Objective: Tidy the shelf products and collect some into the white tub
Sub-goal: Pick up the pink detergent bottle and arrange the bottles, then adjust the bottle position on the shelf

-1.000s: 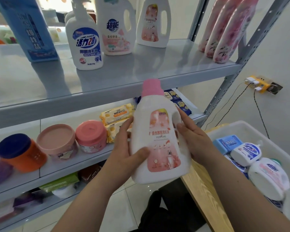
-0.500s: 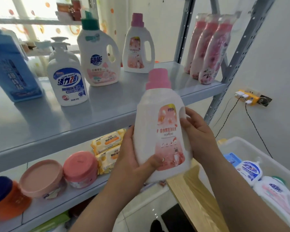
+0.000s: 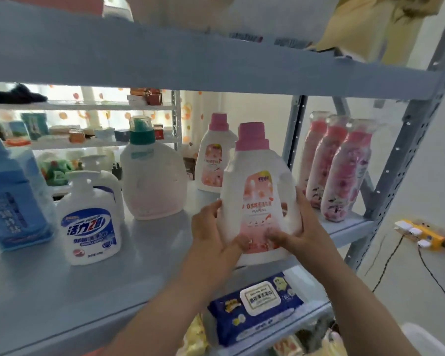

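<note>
1. Both hands grip one pink-capped detergent bottle (image 3: pixel 260 196), held upright; the left hand (image 3: pixel 211 235) wraps its left side; the right hand (image 3: pixel 301 227) wraps its handle side.
2. It is at the grey shelf (image 3: pixel 152 265) front edge, before a matching bottle (image 3: pixel 212 160); whether its base touches is unclear.

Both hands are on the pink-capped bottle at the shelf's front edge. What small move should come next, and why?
Probably ease the pink-capped bottle further onto the shelf, towards the matching bottle behind it. The left hand and right hand grip it at the front edge, with bare shelf behind.
</note>
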A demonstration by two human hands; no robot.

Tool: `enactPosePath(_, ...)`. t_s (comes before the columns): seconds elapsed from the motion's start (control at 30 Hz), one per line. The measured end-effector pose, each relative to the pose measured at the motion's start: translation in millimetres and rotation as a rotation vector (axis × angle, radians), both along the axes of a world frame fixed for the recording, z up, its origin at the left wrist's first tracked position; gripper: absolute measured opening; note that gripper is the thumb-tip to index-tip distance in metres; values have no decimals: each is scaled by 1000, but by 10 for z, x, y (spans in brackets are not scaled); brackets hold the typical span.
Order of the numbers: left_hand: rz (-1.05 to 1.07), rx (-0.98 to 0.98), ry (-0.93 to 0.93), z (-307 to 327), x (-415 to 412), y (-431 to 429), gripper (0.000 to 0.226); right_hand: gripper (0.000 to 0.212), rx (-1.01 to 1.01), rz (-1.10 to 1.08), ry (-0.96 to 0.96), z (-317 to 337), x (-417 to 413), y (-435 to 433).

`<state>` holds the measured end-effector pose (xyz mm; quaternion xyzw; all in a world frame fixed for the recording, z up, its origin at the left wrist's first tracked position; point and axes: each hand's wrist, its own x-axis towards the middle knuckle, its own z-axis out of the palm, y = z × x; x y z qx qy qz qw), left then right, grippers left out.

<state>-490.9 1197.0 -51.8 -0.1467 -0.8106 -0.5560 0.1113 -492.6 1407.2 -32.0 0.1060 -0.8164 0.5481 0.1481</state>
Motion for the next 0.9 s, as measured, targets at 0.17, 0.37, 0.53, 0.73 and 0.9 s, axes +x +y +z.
enactPosePath(0.17,79,-197,-49,55,-394,39,75,105,84,-37,2,-56,-485,48)
enactPosePath(0.37,94,-280,-94,-9,-614,52,83,110,135,-52,-85,-92,-831,82)
enactPosePath(0.53,114,-417,-157,67,-790,45,94,123,278,-62,-142,-28,-1296,6)
enactPosePath(0.73,143,-487,-186,162,-1008,-7,99,127,333,-22,-109,-53,-1602,-48)
enactPosePath(0.9,138,-480,-243,228,-1031,-47,95,109,337,-17,-168,-78,-1527,-131)
